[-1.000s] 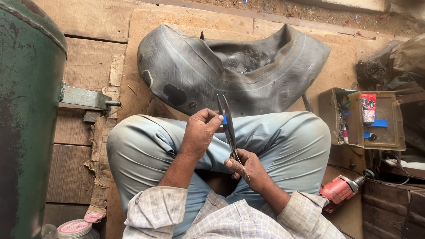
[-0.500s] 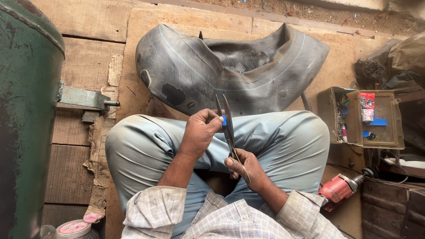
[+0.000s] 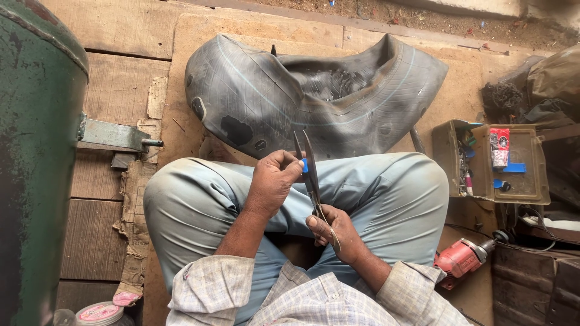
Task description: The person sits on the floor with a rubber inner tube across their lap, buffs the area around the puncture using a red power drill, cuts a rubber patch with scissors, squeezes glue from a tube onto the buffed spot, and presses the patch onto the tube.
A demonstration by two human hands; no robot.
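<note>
A green metal drum (image 3: 36, 157) stands at the floor's left edge. A deflated black inner tube (image 3: 314, 96) lies on the wooden floor (image 3: 121, 90) just beyond the person's crossed legs. Over the lap, the right hand (image 3: 335, 232) grips the scissors (image 3: 311, 175) by their handles, blades slightly parted. The left hand (image 3: 275, 181) pinches a small blue piece (image 3: 305, 165) against the blades.
</note>
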